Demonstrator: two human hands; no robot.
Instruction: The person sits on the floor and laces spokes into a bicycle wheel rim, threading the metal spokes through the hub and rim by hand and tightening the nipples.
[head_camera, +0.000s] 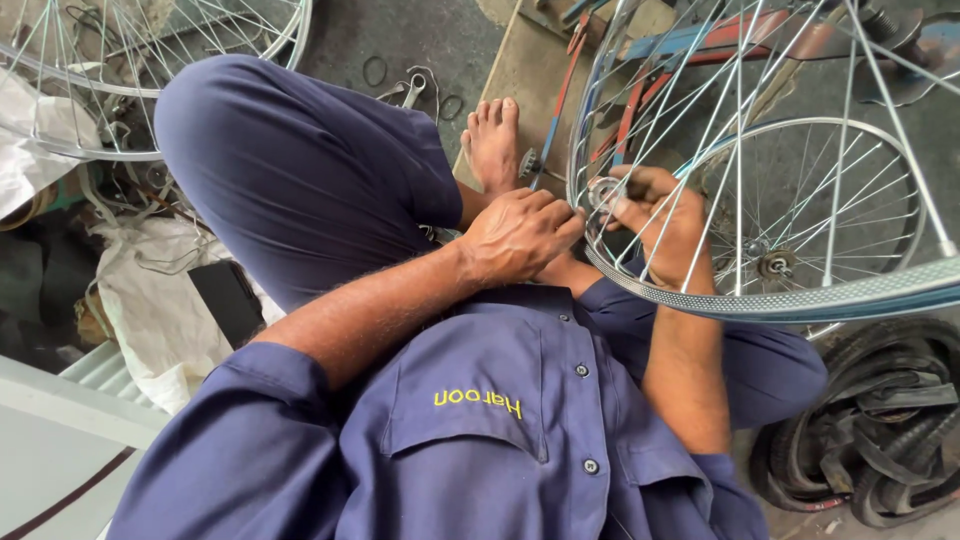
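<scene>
A silver spoked bicycle wheel (760, 300) stands tilted in front of me, its rim crossing my lap. My left hand (520, 235) is closed at the wheel's rim edge, fingers pinched on something small that I cannot make out. My right hand (665, 220) reaches in among the spokes and holds a small round metal part (603, 190) near the rim. The two hands almost touch. A second smaller wheel (800, 210) lies behind the first, seen through its spokes.
I sit cross-legged in blue work clothes, a bare foot (493, 145) on the floor. Another spoked wheel (130, 80) leans at the upper left. A spanner (410, 90) lies on the floor. Black tyres (880, 440) are piled at lower right; white sacks (150, 300) left.
</scene>
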